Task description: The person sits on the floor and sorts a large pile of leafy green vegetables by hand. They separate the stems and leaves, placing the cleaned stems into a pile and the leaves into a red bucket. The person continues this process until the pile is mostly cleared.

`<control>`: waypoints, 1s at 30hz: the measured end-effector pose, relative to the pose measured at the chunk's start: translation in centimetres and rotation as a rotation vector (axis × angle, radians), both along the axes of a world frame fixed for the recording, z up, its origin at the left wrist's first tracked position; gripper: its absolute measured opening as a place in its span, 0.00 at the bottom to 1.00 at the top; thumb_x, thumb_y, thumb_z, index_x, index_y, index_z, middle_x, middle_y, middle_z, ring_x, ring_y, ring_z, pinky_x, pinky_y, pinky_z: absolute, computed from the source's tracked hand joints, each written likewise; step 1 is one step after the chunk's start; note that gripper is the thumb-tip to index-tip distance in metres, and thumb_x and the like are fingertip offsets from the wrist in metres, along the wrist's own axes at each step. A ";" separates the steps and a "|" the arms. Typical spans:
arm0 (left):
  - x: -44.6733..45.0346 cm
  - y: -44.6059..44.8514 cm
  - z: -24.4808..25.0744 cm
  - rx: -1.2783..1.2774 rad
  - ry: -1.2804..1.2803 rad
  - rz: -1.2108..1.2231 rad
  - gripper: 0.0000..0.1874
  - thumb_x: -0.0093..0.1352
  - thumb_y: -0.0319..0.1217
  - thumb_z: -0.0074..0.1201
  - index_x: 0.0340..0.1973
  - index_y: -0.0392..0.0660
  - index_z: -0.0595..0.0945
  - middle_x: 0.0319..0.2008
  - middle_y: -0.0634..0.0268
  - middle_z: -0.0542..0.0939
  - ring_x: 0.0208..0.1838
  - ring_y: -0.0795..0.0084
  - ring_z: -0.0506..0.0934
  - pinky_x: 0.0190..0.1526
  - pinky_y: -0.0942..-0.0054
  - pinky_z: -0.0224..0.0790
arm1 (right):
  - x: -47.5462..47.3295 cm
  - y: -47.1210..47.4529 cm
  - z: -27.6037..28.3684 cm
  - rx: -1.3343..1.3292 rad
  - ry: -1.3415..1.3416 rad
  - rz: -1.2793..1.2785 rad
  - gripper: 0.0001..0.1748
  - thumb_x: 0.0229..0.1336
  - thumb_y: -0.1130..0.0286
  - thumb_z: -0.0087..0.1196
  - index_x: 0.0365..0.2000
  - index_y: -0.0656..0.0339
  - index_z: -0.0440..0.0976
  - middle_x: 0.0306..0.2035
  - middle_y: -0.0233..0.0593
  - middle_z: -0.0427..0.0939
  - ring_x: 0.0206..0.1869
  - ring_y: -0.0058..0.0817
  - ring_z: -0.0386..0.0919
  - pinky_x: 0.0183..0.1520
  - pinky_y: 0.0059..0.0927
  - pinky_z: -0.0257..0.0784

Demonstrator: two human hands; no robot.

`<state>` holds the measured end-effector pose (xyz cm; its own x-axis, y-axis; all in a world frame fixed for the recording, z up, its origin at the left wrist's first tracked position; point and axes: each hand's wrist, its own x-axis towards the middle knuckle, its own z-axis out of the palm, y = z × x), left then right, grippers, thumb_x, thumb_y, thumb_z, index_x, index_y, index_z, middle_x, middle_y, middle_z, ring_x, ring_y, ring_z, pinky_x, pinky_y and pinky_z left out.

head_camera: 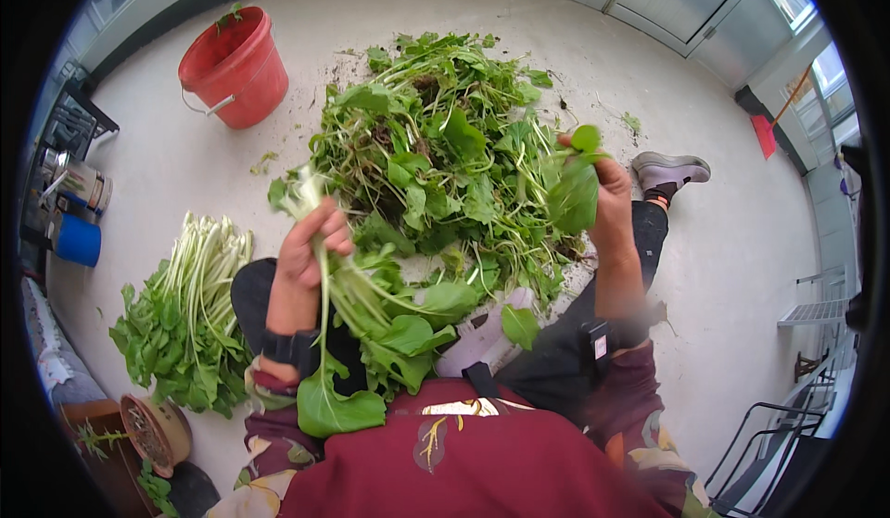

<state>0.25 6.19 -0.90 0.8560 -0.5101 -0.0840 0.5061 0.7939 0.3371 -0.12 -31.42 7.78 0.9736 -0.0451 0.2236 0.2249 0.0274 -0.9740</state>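
Observation:
My left hand (316, 243) grips a bunch of leafy greens (368, 302) by the pale stems, with the leaves hanging down over my lap. Over the right side of a big heap of loose greens (445, 143), my right hand (608, 177) holds a green leaf (576, 195), slightly blurred. Roots and dark soil are mixed into the heap, which lies on the floor in front of me. To the left, a neat pile of greens (195, 309) has its white stems together, pointing away from me, and its leaves towards me.
A red bucket (247, 80) stands beyond the neat pile, at upper left. Potted plants (156, 434) and a blue container (76, 240) are at the left edge. A red dustpan (763, 136) is at far right, and a black metal-framed chair (758, 441) at lower right.

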 end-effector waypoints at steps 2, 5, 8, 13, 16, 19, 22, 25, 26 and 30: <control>0.3 -3.4 1.1 0.107 -0.080 -0.080 0.06 0.70 0.31 0.47 0.36 0.44 0.69 0.26 0.66 0.71 0.24 0.76 0.72 0.33 0.69 0.76 | -1.9 1.4 -0.3 0.132 -0.062 0.070 0.19 0.57 0.80 0.51 0.51 0.64 0.72 0.38 0.36 0.79 0.34 0.17 0.76 0.38 0.17 0.73; 0.0 -6.7 2.7 0.295 -0.123 -0.105 0.07 0.69 0.30 0.50 0.38 0.41 0.72 0.37 0.49 0.80 0.29 0.68 0.81 0.29 0.69 0.79 | -4.0 3.6 0.2 -0.104 -0.272 0.149 0.16 0.49 0.85 0.54 0.41 0.66 0.77 0.36 0.35 0.78 0.38 0.24 0.76 0.42 0.23 0.72; -0.2 -8.1 3.5 0.354 -0.100 -0.145 0.09 0.68 0.31 0.51 0.40 0.40 0.72 0.43 0.46 0.79 0.30 0.68 0.81 0.27 0.72 0.79 | -5.8 5.6 0.8 -0.384 -0.319 0.276 0.16 0.44 0.87 0.52 0.36 0.63 0.78 0.35 0.39 0.76 0.39 0.31 0.77 0.43 0.26 0.71; -0.3 -7.0 3.1 0.256 -0.145 -0.017 0.08 0.70 0.31 0.49 0.38 0.39 0.74 0.50 0.42 0.74 0.26 0.74 0.78 0.24 0.79 0.74 | -7.5 8.2 0.2 -0.531 -0.350 0.483 0.21 0.41 0.91 0.49 0.36 0.61 0.79 0.36 0.45 0.76 0.37 0.38 0.77 0.40 0.29 0.72; -0.6 -5.7 2.7 0.101 -0.088 0.042 0.06 0.67 0.26 0.51 0.39 0.42 0.75 0.51 0.43 0.74 0.26 0.76 0.76 0.26 0.77 0.73 | -8.0 8.9 -0.7 -0.522 -0.350 0.505 0.21 0.41 0.91 0.48 0.36 0.60 0.79 0.35 0.46 0.75 0.37 0.40 0.76 0.39 0.30 0.72; -1.2 -4.7 2.5 0.018 -0.089 0.077 0.10 0.65 0.23 0.49 0.42 0.40 0.78 0.51 0.45 0.75 0.36 0.70 0.78 0.30 0.73 0.74 | -8.1 9.1 -1.7 -0.535 -0.418 0.422 0.18 0.40 0.88 0.50 0.33 0.58 0.78 0.35 0.41 0.76 0.35 0.41 0.76 0.37 0.33 0.73; -1.6 -4.4 2.5 -0.029 -0.097 0.124 0.09 0.66 0.24 0.50 0.42 0.41 0.79 0.47 0.49 0.77 0.39 0.68 0.78 0.31 0.72 0.74 | -8.3 8.8 -2.8 -0.573 -0.391 0.391 0.18 0.40 0.87 0.50 0.33 0.58 0.77 0.35 0.41 0.76 0.37 0.42 0.76 0.38 0.33 0.74; -1.5 -4.4 2.6 -0.029 -0.172 0.082 0.06 0.68 0.29 0.51 0.39 0.43 0.74 0.36 0.62 0.74 0.34 0.73 0.73 0.32 0.76 0.72 | -8.1 7.8 -3.5 -0.621 -0.295 0.409 0.18 0.40 0.88 0.48 0.32 0.58 0.76 0.38 0.42 0.76 0.41 0.43 0.76 0.41 0.33 0.73; -1.6 -4.5 2.7 0.005 -0.175 0.102 0.06 0.69 0.29 0.50 0.38 0.44 0.71 0.34 0.64 0.71 0.32 0.75 0.70 0.32 0.77 0.70 | -7.9 7.4 -3.5 -0.618 -0.287 0.396 0.18 0.40 0.88 0.47 0.32 0.58 0.76 0.39 0.42 0.76 0.42 0.43 0.76 0.42 0.33 0.73; -1.7 -5.2 2.6 -0.029 -0.187 0.057 0.09 0.69 0.29 0.49 0.43 0.42 0.72 0.34 0.63 0.71 0.33 0.74 0.69 0.31 0.77 0.71 | -6.4 6.5 -2.8 -0.610 -0.273 0.169 0.25 0.39 0.91 0.41 0.37 0.60 0.76 0.45 0.45 0.75 0.47 0.42 0.75 0.50 0.31 0.70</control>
<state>-1.42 1.03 1.69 0.8830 -0.4599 0.0936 0.3903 0.8303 0.3978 -6.52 -24.96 4.98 0.8612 0.3146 0.3992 0.5056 -0.4514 -0.7352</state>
